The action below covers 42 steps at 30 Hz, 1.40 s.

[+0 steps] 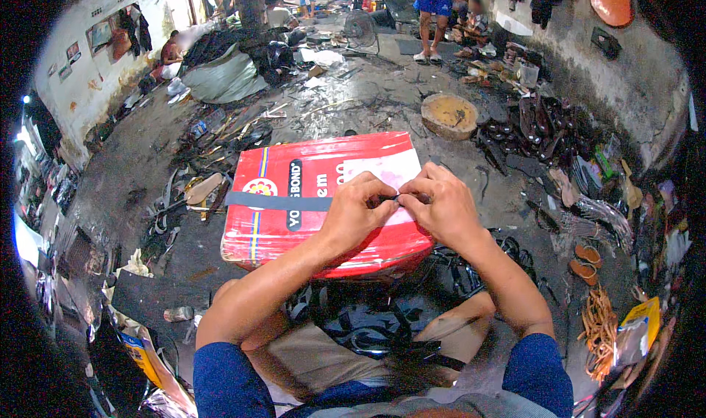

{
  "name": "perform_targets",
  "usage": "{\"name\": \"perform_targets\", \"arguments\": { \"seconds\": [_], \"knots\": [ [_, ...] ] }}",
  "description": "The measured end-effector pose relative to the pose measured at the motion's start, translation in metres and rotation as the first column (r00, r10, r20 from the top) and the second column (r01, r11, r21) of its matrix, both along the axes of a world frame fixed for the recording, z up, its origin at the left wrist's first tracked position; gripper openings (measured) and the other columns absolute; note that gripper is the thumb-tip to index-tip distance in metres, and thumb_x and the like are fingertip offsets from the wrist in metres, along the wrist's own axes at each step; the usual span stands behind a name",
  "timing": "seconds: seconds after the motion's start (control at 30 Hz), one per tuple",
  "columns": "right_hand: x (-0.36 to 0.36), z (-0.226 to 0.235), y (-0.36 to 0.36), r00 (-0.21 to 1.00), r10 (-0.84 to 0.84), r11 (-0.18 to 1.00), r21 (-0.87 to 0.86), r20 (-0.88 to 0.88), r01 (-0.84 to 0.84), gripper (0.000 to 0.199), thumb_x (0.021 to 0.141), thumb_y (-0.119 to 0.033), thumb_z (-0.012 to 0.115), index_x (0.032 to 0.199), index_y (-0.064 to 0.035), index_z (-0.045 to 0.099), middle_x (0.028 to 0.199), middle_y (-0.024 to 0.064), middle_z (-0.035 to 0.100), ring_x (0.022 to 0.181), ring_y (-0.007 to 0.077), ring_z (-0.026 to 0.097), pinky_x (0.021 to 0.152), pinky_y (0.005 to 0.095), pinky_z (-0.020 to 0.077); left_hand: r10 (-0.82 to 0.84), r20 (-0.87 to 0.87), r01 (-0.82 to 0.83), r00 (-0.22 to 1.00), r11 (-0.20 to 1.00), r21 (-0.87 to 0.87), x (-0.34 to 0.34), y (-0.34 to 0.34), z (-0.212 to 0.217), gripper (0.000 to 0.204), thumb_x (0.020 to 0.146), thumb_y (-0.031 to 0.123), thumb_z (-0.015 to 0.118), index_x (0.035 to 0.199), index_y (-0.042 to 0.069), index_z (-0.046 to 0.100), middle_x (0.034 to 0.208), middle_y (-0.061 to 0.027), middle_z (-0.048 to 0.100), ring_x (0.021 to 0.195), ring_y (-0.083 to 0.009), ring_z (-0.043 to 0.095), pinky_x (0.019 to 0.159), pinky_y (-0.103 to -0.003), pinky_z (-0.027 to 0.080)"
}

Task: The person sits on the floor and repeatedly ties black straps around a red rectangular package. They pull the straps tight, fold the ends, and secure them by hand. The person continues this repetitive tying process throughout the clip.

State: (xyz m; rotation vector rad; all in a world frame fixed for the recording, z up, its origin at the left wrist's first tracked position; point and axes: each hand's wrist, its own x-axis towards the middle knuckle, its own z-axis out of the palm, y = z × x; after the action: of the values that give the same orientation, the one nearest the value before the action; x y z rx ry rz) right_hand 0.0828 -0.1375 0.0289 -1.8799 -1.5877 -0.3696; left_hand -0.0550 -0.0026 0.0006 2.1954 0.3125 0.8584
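Two grips: dark piece (397,198) being pinched by fingers (384,210) of left hand (354,206) and right hand (447,203).
Grey strip (279,201): being borne left-right on red box (390,241), leftward, left hand nearer.

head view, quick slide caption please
Both hands pinch a small dark piece above a red box bearing a gray strip

Light from the bright background, glare on the floor (331,115), fisheye-bent edges.
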Motion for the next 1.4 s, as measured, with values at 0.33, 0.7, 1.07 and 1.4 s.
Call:
{"name": "perform_targets", "arguments": {
  "seconds": [0.33, 0.7, 1.07, 1.4],
  "knots": [
    [0.008, 0.017, -0.009, 0.977, 0.211, 0.964, -0.169, 0.024, -0.204, 0.018, 0.085, -0.021, 0.073, 0.092, -0.0045, 0.076, 0.092, 0.0136, 0.061, 0.087, 0.0317, 0.065, 0.078, 0.0438, 0.0546, -0.074, -0.063, 0.079, 0.995, 0.994, 0.079, -0.003, 0.014, -0.001, 0.014, 0.083, 0.012, 0.076, 0.092, 0.001, 0.076, 0.088, -0.0114, 0.067, 0.080, -0.0233, 0.068, 0.071, -0.036, 0.055],
    [0.016, 0.006, -0.002, 0.976, 0.194, 0.979, -0.050, -0.094, -0.199, 0.017, 0.076, -0.015, 0.083, 0.089, -0.0044, 0.079, 0.081, 0.0101, 0.057, 0.075, 0.0247, 0.061, 0.068, 0.0378, 0.0493, -0.111, 0.015, 0.110, 0.994, 0.992, 0.061, -0.001, 0.018, -0.007, 0.015, 0.084, 0.014, 0.074, 0.092, 0.001, 0.077, 0.086, -0.0136, 0.067, 0.079, -0.0253, 0.068, 0.071, -0.037, 0.054],
    [0.023, -0.024, 0.011, 0.909, 0.000, 1.000, 0.007, -0.416, 0.003, 0.021, 0.074, -0.020, 0.080, 0.081, -0.0071, 0.064, 0.075, 0.0036, 0.053, 0.069, 0.0176, 0.055, 0.061, 0.0328, 0.0433, -0.026, -0.073, 0.034, 0.997, 0.994, 0.104, 0.006, 0.013, 0.005, 0.013, 0.080, 0.012, 0.071, 0.082, 0.001, 0.076, 0.081, -0.0160, 0.068, 0.074, -0.0282, 0.068, 0.068, -0.041, 0.053],
    [0.014, -0.044, 0.012, 0.595, 0.035, 0.982, 0.137, -0.803, 0.128, 0.031, 0.082, -0.017, 0.082, 0.097, -0.0089, 0.056, 0.067, -0.0018, 0.052, 0.059, 0.0052, 0.046, 0.050, 0.0263, 0.0347, -0.225, 0.014, 0.217, 0.974, 0.954, 0.207, 0.024, 0.027, 0.008, 0.014, 0.082, 0.013, 0.072, 0.079, -0.001, 0.073, 0.078, -0.0150, 0.068, 0.068, -0.0268, 0.067, 0.063, -0.039, 0.053]
  ]
}}
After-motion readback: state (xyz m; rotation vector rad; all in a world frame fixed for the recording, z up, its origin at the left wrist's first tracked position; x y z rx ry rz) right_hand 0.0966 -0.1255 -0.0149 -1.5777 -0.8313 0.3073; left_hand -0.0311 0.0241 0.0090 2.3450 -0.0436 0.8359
